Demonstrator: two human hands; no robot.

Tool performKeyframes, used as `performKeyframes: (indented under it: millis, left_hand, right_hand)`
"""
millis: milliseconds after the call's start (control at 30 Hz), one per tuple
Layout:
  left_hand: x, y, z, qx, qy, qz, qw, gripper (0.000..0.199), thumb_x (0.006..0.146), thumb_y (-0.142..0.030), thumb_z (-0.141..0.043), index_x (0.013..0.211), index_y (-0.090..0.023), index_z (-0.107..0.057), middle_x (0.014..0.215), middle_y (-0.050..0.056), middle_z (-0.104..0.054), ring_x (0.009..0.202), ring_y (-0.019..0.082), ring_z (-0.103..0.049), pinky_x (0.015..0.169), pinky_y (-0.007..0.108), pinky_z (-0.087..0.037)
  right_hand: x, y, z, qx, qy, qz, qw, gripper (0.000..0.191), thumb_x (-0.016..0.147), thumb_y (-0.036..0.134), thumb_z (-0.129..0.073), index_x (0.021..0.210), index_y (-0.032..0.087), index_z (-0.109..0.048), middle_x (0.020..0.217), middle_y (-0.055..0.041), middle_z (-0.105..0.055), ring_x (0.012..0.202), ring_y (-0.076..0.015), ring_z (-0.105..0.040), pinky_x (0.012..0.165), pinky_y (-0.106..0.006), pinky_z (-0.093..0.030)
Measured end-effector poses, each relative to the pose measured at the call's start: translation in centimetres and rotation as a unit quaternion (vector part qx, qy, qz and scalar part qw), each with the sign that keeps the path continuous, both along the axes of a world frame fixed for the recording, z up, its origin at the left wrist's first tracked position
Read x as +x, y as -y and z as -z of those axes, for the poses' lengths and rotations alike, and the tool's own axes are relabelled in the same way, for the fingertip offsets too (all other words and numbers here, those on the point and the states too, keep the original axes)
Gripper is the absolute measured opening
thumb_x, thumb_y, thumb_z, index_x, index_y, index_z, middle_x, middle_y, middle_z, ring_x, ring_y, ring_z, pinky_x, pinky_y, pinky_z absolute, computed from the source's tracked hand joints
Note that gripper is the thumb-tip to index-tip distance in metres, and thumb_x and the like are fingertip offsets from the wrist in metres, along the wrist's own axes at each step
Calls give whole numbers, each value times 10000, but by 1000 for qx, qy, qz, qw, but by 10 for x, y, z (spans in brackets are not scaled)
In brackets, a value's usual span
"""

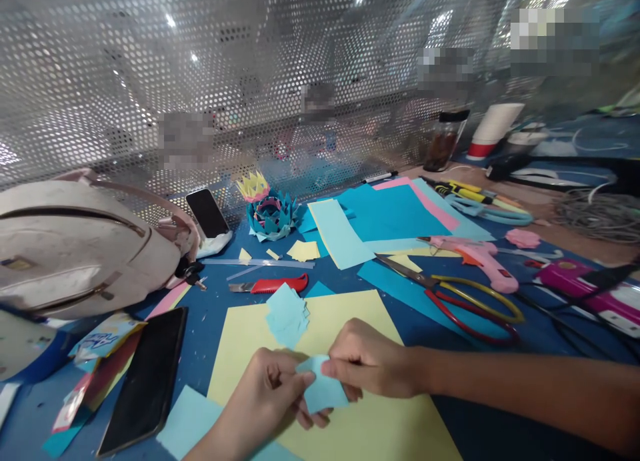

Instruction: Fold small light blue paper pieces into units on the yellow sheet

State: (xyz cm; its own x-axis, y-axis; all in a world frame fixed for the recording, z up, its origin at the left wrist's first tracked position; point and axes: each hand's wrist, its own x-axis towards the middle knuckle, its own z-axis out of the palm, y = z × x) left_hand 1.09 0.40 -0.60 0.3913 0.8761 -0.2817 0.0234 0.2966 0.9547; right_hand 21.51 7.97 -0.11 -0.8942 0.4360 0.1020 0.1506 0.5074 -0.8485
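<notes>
Between my two hands is a small light blue paper square point(326, 389), held above a pale yellow sheet point(390, 421). My left hand point(275, 391) pinches its left edge between thumb and fingers. On the upper right side, my right hand point(367, 361) grips the same square, thumb on top. Just beyond them a loose stack of light blue paper squares point(287, 315) rests on the yellow sheet. More light blue paper point(187, 417) lies by my left wrist.
A red cutter point(280, 285), scissors point(440, 287) and a pink glue gun point(480, 254) lie beyond my hands. Farther back stand folded paper lotus shapes point(271, 214) beside blue sheets point(400, 211). At left are a dark tablet point(145, 381) and a backpack point(75, 241). Perforated metal point(225, 67) closes the back.
</notes>
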Motion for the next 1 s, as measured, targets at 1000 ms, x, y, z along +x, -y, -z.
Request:
performKeyframes:
  millis: [1000]
  left_hand:
    - [3,-8,3,33,19,-168,985,552,663,-555,-837,625,-194,-421,506,-77,-439,448,56,-361,461,172,-307]
  right_hand:
    - [-2,-4,-6,-67,-107,62,990,327,948,514,-550,916,191,-585,1080,-62,-526,1006,-188,-531,822,-306,-451]
